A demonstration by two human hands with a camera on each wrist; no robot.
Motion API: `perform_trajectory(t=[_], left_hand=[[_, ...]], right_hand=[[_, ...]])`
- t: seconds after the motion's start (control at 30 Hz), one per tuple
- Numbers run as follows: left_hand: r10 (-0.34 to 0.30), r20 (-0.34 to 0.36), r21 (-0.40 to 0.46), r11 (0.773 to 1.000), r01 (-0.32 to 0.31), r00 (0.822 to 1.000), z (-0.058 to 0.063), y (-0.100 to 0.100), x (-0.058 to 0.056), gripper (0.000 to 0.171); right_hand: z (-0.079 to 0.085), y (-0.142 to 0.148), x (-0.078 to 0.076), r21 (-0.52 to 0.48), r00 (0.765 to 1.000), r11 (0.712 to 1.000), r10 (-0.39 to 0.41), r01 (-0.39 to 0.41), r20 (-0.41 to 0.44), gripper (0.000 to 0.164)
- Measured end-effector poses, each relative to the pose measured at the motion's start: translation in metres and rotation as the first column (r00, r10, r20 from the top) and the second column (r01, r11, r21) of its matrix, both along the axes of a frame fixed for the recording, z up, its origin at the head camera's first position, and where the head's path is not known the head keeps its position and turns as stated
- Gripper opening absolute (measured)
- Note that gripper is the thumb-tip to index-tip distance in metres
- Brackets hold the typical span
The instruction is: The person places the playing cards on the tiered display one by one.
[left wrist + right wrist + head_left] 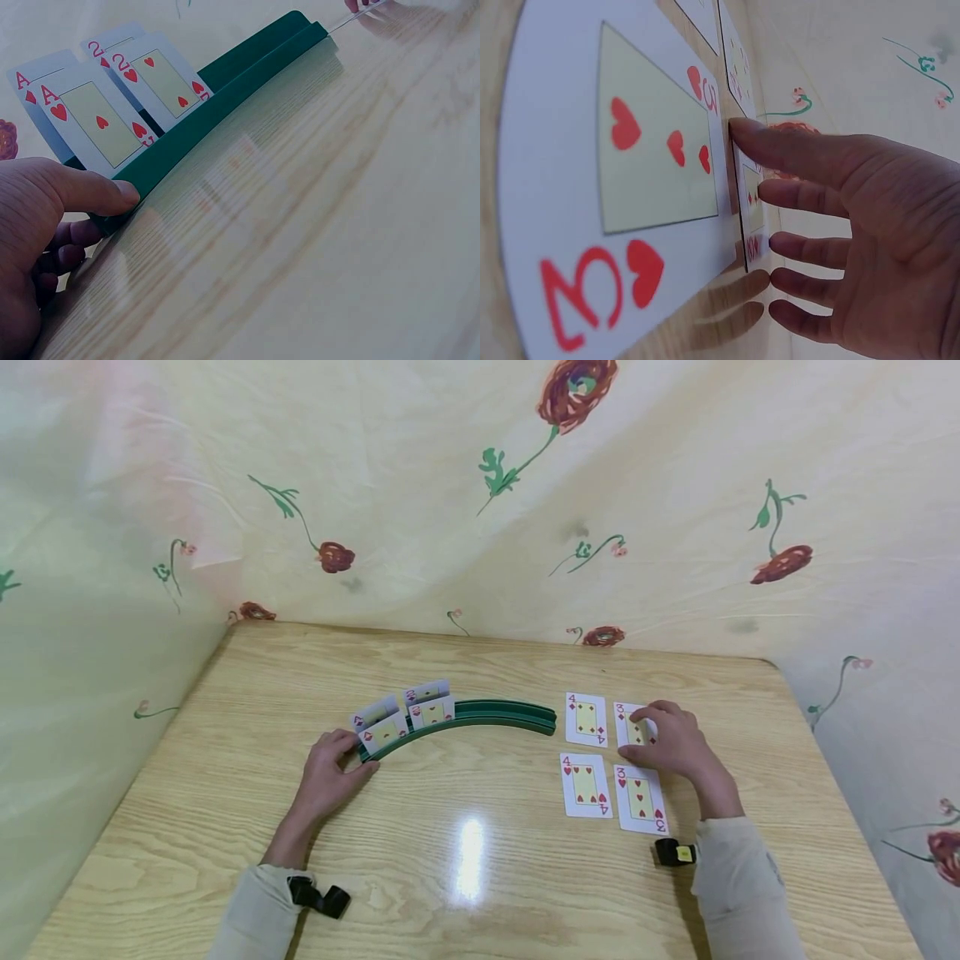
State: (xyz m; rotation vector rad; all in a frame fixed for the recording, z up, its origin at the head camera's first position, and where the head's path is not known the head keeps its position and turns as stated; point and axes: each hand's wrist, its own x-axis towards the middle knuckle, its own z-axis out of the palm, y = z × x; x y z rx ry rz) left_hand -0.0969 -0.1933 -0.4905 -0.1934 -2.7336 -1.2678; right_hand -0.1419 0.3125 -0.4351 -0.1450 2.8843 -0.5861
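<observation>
Two sleeves (258, 920), head view only, as left hand (326, 781) grips one four-card rack (502, 715), loosely spread right hand (673, 740) at one of four flat cards (585, 785)!

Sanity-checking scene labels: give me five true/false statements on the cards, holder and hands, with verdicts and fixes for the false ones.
1. The left hand holds one end of the green card holder. True.
2. The card holder is straight. False: it is curved.
3. The ace of hearts stands in front of the ace of diamonds, on the person's side. True.
4. The right hand is at the two of hearts. False: it is at the three of diamonds.
5. The three of hearts lies flat on the table. True.
</observation>
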Motion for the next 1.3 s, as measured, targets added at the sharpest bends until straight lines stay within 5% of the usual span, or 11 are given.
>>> perform_trajectory(t=[0.47, 0.9, 1.3], left_hand=[[-0.003, 0.002, -0.011, 1.000, 0.003, 1.000, 0.0005, 0.0011, -0.0021, 0.036], [0.002, 0.004, -0.005, 1.000, -0.002, 1.000, 0.0003, 0.0007, -0.0011, 0.035], [0.006, 0.000, 0.000, 1.000, -0.006, 1.000, -0.0018, 0.0000, -0.0013, 0.035]], right_hand=[[0.0040, -0.0063, -0.0040, -0.012, 0.996, 0.997, -0.078, 0.078, 0.045, 0.058], [0.0053, -0.0097, 0.0023, 0.002, 0.989, 0.990, -0.140, 0.141, -0.056, 0.109], [0.0042, -0.0070, 0.0032, 0.043, 0.973, 0.983, -0.170, 0.179, -0.159, 0.087]])
